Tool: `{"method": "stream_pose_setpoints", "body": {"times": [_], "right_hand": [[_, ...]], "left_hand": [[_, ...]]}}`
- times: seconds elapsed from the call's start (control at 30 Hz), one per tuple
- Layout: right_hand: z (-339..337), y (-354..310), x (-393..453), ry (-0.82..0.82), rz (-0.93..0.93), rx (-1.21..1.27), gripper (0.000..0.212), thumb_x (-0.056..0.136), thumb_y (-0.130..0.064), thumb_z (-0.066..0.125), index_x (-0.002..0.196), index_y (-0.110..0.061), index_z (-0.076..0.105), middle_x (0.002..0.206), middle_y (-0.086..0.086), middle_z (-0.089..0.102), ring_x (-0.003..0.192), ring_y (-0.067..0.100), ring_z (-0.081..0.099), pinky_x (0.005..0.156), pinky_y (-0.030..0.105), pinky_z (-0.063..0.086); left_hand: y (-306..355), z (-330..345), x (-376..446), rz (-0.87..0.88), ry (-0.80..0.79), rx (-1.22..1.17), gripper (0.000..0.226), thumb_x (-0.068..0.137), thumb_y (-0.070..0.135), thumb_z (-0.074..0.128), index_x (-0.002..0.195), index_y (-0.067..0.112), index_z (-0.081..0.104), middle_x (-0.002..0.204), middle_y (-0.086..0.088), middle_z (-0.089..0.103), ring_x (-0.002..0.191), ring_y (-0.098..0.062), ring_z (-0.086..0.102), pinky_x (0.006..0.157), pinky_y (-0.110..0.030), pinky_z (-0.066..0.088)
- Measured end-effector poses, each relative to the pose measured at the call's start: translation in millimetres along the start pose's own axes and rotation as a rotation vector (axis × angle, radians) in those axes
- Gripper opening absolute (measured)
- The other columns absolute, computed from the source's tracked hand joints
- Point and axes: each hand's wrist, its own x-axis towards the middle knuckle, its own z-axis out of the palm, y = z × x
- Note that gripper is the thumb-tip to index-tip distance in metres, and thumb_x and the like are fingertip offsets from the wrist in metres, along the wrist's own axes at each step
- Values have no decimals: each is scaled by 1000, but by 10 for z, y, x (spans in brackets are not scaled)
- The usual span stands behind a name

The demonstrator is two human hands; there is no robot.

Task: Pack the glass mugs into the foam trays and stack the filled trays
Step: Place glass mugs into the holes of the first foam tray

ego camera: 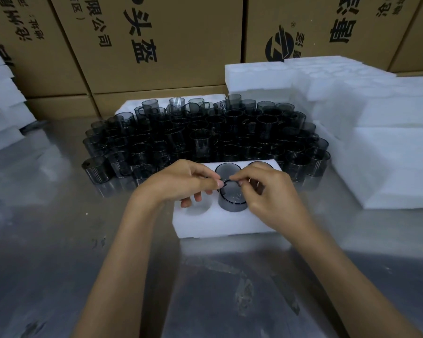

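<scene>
A white foam tray (205, 225) lies on the metal table in front of me. A smoky glass mug (232, 202) stands partly sunk in its front middle hole. My left hand (181, 181) and my right hand (266, 191) both pinch the rim of this mug from either side. Two more mugs sit in the tray's back holes, one at the middle (227, 168) and one at the right (259, 164). The front left hole (195, 208) holds nothing. Behind the tray stands a big cluster of loose dark glass mugs (205, 132).
Stacks of white foam trays (376, 123) rise at the right, and more foam (3, 101) lies at the left edge. Cardboard boxes (156, 45) wall off the back. The reflective metal table (205, 289) stretches toward me.
</scene>
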Motion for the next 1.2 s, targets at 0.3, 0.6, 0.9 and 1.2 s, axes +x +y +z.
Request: {"method": "stream_pose_setpoints", "body": {"times": [0.3, 0.6, 0.9, 1.2], "right_hand": [[57, -63, -8, -95, -19, -272, 20, 89, -8, 59, 96, -17, 75, 93, -5, 59, 103, 18, 50, 81, 32, 46], [38, -27, -36, -48, 27, -218, 19, 90, -12, 62, 97, -22, 77, 86, -9, 57, 101, 17, 50, 81, 29, 44], [68, 26, -33, 57, 34, -88, 18, 89, -13, 61, 92, -24, 75, 81, -10, 63, 90, 14, 54, 84, 37, 47], [14, -13, 106, 26, 181, 18, 23, 89, -14, 60, 101, -29, 72, 92, -13, 66, 95, 12, 57, 89, 34, 49]], "left_hand": [[-14, 170, 131, -67, 82, 68, 19, 86, 15, 74, 100, 20, 62, 81, -7, 56, 63, -20, 50, 38, -22, 37], [-139, 67, 32, 64, 83, -102, 14, 97, 5, 57, 102, 9, 70, 73, -4, 62, 54, -12, 55, 40, -23, 41], [-425, -178, 119, 36, 812, 88, 34, 92, 1, 43, 94, 22, 69, 94, -5, 65, 80, -15, 62, 65, -34, 51], [-530, -41, 218, 84, 760, 267, 30, 93, 4, 47, 104, 22, 68, 119, -2, 58, 119, -25, 49, 111, -47, 30]]}}
